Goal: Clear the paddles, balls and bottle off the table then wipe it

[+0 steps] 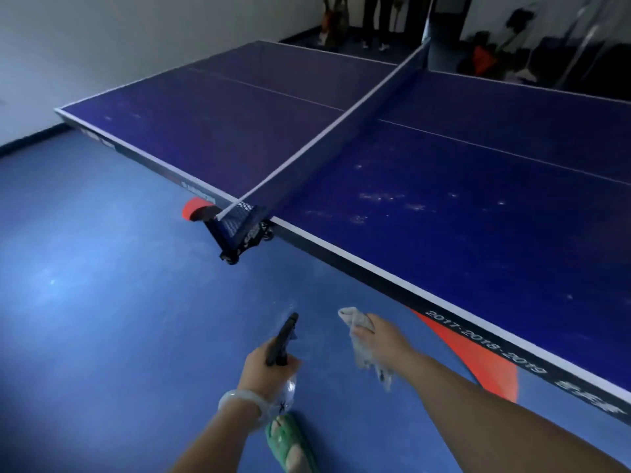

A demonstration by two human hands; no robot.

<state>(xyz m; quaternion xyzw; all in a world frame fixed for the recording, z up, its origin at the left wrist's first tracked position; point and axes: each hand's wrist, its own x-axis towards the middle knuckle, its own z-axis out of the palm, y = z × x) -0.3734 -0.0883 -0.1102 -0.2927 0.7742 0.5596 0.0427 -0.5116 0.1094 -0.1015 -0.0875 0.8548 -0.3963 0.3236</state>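
The blue ping-pong table [461,233] stretches from the middle to the right, its net [327,145] running across it. Pale specks dot the table surface right of the net. I see no paddles or balls on it. My left hand [266,367] grips a clear spray bottle [283,339] with a black trigger head, held over the floor in front of the table's near edge. Beside it, my right hand [379,339] clutches a crumpled grey cloth [362,339], just short of the table's side rail.
The net post clamp [235,230] juts out from the near edge of the table. Blue floor [102,285] spreads to the left. A person's legs [375,22] and dark bags [485,59] are by the far wall. My foot in a green slipper [290,445] shows below.
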